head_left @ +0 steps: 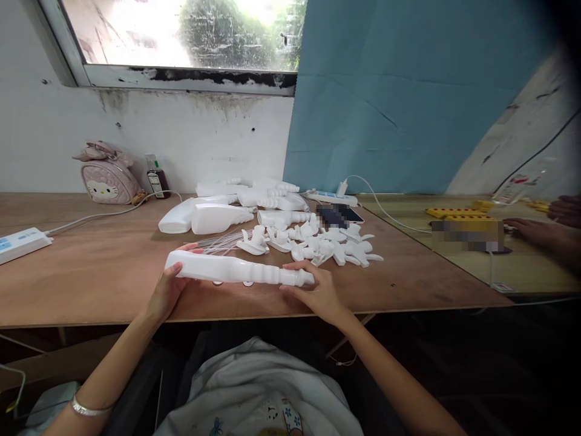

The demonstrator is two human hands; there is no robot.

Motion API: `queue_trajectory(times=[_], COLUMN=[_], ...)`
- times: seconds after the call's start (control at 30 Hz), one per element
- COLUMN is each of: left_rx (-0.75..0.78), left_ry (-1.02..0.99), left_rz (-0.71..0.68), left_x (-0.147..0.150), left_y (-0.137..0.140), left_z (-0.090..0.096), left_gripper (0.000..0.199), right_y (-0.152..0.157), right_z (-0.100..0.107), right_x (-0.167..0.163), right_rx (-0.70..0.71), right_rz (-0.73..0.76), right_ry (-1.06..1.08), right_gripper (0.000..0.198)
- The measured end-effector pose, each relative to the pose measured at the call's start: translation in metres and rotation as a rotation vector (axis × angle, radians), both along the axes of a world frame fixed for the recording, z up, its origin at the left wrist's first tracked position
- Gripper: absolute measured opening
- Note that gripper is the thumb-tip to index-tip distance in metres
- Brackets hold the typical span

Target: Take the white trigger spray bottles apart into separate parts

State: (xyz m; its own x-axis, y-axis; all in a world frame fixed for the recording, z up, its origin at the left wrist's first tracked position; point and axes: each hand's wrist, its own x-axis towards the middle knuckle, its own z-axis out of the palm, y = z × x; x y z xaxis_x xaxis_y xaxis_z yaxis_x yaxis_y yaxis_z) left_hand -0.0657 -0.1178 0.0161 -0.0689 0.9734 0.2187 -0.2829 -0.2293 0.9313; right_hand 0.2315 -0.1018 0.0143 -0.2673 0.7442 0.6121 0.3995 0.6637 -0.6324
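I hold a white plastic bottle (240, 269) on its side just above the front of the table. My left hand (169, 287) is closed round its wide base, thumb on the near face. At the narrow ribbed neck, my right hand (320, 293) grips the other end. Behind the bottle lies a heap of white trigger spray heads (318, 245), with one spray head (254, 241) nearest it. Thin pale tubes (222, 243) fan out to their left. Two small white discs (247, 283) show partly under the bottle. More white bottles (218, 218) lie piled farther back.
A pink bag (109, 181) and a small dark bottle (157, 181) stand by the wall. Power strips lie at left (22, 243) and back (333, 198), with cables across the tables. At right, another person's hand (540, 233) is near yellow pieces (458, 213).
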Motion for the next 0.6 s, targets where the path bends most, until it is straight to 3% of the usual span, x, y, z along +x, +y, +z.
queue_trajectory(times=[0.13,0.47,0.6], left_rx=[0.022,-0.003,-0.058], left_ry=[0.005,-0.062,-0.086], left_rz=[-0.004,-0.043,-0.043], left_x=[0.0033,0.0014,0.0038], left_y=[-0.0027,-0.0056,-0.0060], left_z=[0.0011,0.0061,0.0072], left_gripper=[0.053,0.035,0.053], right_y=[0.0014,0.0035,0.0029], right_z=[-0.0019,-0.0025,-0.0001], right_x=[-0.0008,0.0004,0.0005], right_rx=[-0.158,-0.291,-0.296], right_rz=[-0.025,0.000,0.004], right_ry=[0.056,0.152,0.150], right_gripper=[0.030,0.031,0.031])
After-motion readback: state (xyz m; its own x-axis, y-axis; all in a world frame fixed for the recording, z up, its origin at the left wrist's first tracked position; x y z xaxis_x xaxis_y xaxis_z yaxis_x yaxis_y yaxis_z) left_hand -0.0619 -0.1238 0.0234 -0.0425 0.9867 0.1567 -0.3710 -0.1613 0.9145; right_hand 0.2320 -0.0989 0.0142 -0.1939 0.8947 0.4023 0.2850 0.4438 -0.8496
